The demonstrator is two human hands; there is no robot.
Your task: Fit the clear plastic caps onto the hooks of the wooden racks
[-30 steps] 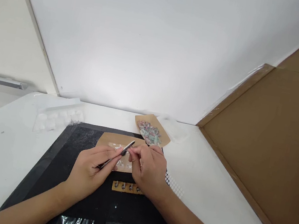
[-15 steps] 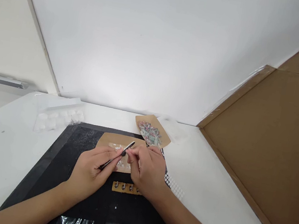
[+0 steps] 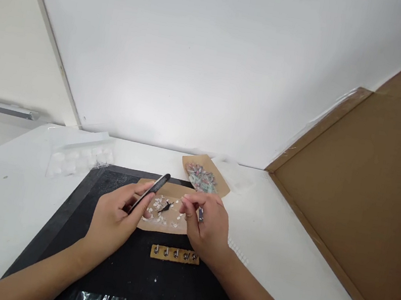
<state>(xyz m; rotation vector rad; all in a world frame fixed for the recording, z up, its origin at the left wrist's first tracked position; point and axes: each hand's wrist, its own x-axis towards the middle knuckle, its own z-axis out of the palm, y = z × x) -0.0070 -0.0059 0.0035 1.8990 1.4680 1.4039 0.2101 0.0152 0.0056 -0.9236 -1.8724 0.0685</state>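
My left hand [image 3: 117, 210] is closed on a slim black stick-like tool with a pale edge [image 3: 149, 194], tilted up to the right. My right hand [image 3: 207, 223] is closed in a pinch, apart from the tool; whatever its fingertips hold is too small to make out. Between and beyond the hands lies a brown paper sheet [image 3: 163, 190] with small white bits [image 3: 156, 204] and a dark ragged piece [image 3: 165, 208] on it. Nearer to me sits a yellowish block [image 3: 169, 258] bearing a row of several small upright metal pins.
A black mat [image 3: 134, 272] covers the table's middle. At the back left lies a clear plastic tray [image 3: 76, 157]. A brown packet of small coloured pieces [image 3: 202, 173] lies behind the right hand, near white dots [image 3: 239, 251]. A cardboard panel [image 3: 361, 197] stands right.
My hands have moved apart, the left one leftwards with the black tool. My right fingers have come off the tool. The paper's white bits and dark piece now show between the hands.
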